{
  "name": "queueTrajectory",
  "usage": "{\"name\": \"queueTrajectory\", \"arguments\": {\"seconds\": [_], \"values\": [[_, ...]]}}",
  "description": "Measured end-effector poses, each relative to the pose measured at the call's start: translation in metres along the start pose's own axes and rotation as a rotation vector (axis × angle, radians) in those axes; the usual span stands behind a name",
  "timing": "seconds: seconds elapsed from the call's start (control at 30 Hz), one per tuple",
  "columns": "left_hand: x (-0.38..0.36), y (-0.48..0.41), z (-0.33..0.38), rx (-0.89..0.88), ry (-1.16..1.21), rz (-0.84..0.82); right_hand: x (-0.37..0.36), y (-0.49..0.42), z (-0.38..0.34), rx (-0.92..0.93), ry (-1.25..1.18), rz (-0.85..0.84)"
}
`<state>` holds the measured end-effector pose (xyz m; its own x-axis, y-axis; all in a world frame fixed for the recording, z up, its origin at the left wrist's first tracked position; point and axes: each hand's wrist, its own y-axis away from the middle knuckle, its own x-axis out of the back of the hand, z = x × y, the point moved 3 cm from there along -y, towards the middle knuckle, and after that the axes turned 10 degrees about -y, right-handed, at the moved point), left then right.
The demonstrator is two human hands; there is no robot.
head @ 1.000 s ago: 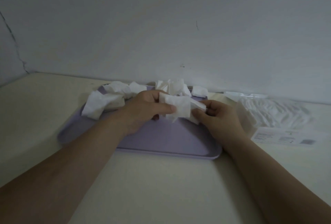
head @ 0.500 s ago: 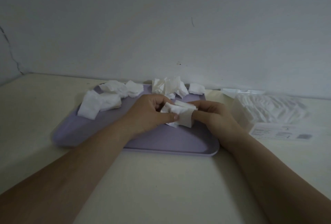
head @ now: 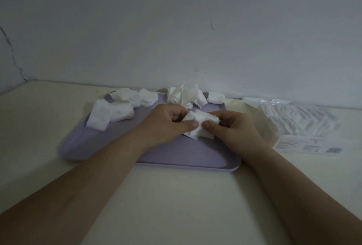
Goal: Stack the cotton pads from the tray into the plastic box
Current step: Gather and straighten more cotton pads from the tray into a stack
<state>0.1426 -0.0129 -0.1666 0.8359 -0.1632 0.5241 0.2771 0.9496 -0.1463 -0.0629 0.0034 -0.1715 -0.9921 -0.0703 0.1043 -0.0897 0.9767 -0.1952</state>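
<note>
Held low over the middle of the purple tray (head: 186,154), whether resting on its floor or just clear of it impossible to tell: a small sheaf of cotton pads (head: 199,125), pinched from both sides. On its left edge, the left hand (head: 166,125), thumb laid across the near face and fingers curled behind. On its right edge, the right hand (head: 233,127), thumb and curled fingers closed on the pads.

Compared with a second ago, brought closer together and lower, the sheaf no longer raised and fanned out but pressed into a tighter, squarer packet. Judged from that: squaring up the edges, in readiness for the carry to the right.

Waiting just beside the tray's right end, the clear plastic box (head: 293,119), already showing rows of white pads inside, a printed label (head: 307,145) at its near side.

Left on the tray, unmoved over that second: a loose heap of pads (head: 111,115) at the far left corner, a crumpled cluster (head: 186,96) at the back edge near the wall (head: 176,29), a single pad (head: 215,97) at the far right corner. Far from finished, then: one packet in hand, three groups yet to gather.

Worth watching: soft, light pads sliding askew out of the pinch during the transfer. Beneath it all, a pale table (head: 176,195)
</note>
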Motion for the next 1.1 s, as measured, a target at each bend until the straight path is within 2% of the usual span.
{"name": "queueTrajectory", "arguments": {"seconds": [0.1,0.2,0.33,0.43,0.63,1.1], "values": [[0.006,-0.003,-0.005,0.017,0.031,0.045,0.002,0.0,0.0,0.011,0.009,0.036],[0.01,-0.004,-0.005,0.091,0.242,0.12,0.004,0.0,-0.001,0.051,0.015,0.116],[0.014,-0.004,-0.002,0.054,0.501,0.026,0.006,-0.001,-0.001,0.087,0.064,0.15],[0.009,-0.002,0.0,0.013,0.454,-0.038,0.004,-0.001,-0.002,0.077,0.027,0.117],[-0.003,0.002,0.003,-0.016,0.268,0.014,0.0,-0.001,0.0,0.048,0.03,-0.03],[-0.004,0.004,0.008,0.038,0.116,0.085,0.001,-0.002,0.001,0.071,-0.022,-0.07]]}}
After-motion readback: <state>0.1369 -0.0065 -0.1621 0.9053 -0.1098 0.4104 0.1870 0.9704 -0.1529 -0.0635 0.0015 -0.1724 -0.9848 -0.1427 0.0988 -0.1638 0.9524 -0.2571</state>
